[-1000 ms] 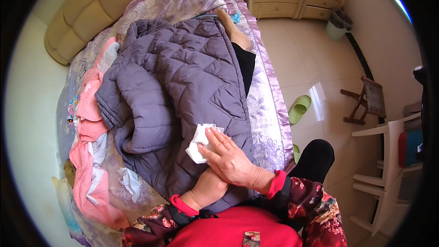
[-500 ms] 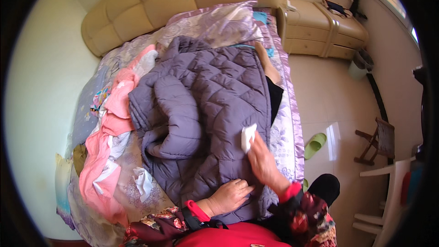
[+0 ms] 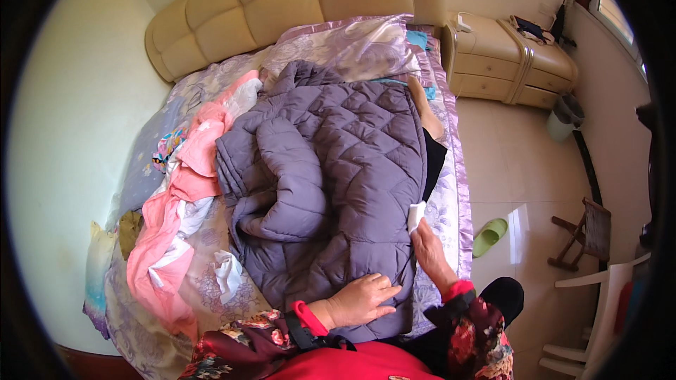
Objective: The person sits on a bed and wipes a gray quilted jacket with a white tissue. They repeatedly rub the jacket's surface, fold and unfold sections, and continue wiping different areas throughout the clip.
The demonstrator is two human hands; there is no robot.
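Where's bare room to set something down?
Bare floor lies between the drawer cabinet and green slipper; a narrow strip of bed runs right of the black cloth. Crowded: pink cloth at bed's left, grey quilted garment mid-bed, left hand over it, right hand holding white wad at its edge.

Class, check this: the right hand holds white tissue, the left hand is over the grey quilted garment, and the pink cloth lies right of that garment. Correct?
No: the head view shows the pink cloth left of the grey quilted garment. The right hand holds white tissue; the left hand is over the garment.
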